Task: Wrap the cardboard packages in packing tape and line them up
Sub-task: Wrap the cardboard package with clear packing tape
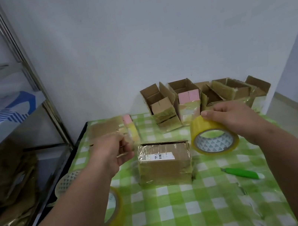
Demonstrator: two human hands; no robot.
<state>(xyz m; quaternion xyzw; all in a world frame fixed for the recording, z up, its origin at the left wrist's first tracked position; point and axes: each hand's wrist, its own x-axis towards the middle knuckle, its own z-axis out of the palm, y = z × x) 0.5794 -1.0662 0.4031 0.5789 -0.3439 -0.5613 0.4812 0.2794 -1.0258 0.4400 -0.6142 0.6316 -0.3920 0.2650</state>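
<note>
A cardboard package point(165, 166) with a white label, partly covered in glossy tape, lies at the middle of the green checked table point(189, 214). My right hand point(237, 120) grips a roll of yellow packing tape point(213, 137) just right of the package and above the table. My left hand point(111, 154) is blurred at the package's upper left corner, its fingers curled and pinching what looks like the free end of the tape. Another taped package point(106, 130) with a pink and yellow end lies behind my left hand.
Several open cardboard boxes point(163, 108) stand along the back wall, one with pink contents point(188, 96). A green utility knife point(241, 173) lies to the right of the package. Two more tape rolls point(67, 182) point(115, 214) sit at the table's left edge. A metal shelf point(8, 119) stands on the left.
</note>
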